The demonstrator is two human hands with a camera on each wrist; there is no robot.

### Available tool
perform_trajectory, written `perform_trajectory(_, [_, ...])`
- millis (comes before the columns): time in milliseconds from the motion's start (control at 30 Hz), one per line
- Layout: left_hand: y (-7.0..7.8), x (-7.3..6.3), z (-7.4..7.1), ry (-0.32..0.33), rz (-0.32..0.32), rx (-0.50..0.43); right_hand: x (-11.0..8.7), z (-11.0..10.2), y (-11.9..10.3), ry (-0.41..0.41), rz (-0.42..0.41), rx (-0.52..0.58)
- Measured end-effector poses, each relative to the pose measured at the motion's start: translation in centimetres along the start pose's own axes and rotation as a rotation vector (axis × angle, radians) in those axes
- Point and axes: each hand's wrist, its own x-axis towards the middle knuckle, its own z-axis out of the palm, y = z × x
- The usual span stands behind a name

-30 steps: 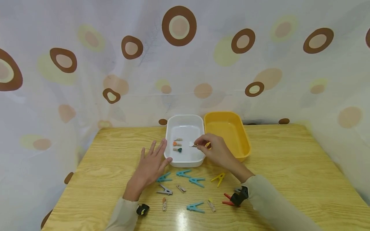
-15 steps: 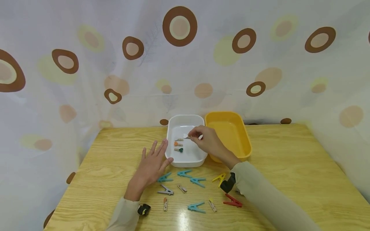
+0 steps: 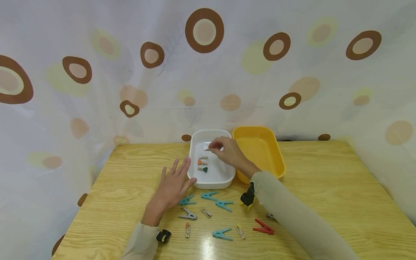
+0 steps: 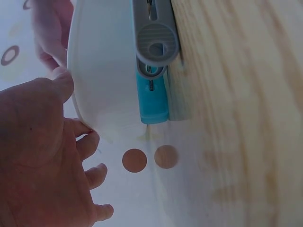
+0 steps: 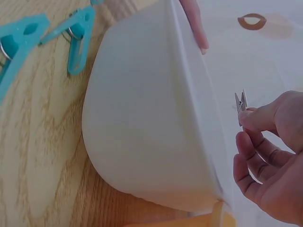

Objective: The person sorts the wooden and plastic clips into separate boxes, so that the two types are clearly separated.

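Right hand (image 3: 230, 152) had a tiny clothespin (image 3: 208, 149) pinched at about 11 o'clock over the white tub (image 3: 216, 178), couldn't tell if it touched bottom. Left hand (image 3: 170, 189) was spread out, fingers on the rim between 8 and 9. Three little pins (image 3: 203, 163) lay inside near 9, yellow tub (image 3: 260, 155) sat at 3, blue clips (image 3: 222, 205) on the table (image 3: 318, 187) around 6.

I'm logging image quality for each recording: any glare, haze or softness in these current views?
Head: bright glare on the wooden table near the bottom edge, and the wooden clip in the right hand too small for fine detail; left wrist: white tray pale and low in contrast, wood grain soft; right wrist: somewhat hazy, though the pinched clip stays readable.
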Motion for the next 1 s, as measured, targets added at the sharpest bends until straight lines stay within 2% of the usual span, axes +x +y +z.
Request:
perform_trajectory(400, [0.0,0.0,0.1,0.001,0.015,0.000,2.2,1.3,2.5,-0.044,0.040,-0.012])
perform_trajectory(633, [-0.1,-0.1,0.0,0.010,0.018,0.002,3.4,2.4,2.6,-0.070,0.034,-0.004])
perform_trajectory(767, [-0.1,-0.1,0.0,0.015,0.022,0.004,3.7,3.3,2.7,-0.087,0.058,-0.032])
perform_trajectory(1000, [-0.2,0.0,0.1,0.017,0.023,0.020,4.1,4.4,3.0,-0.096,0.043,-0.078])
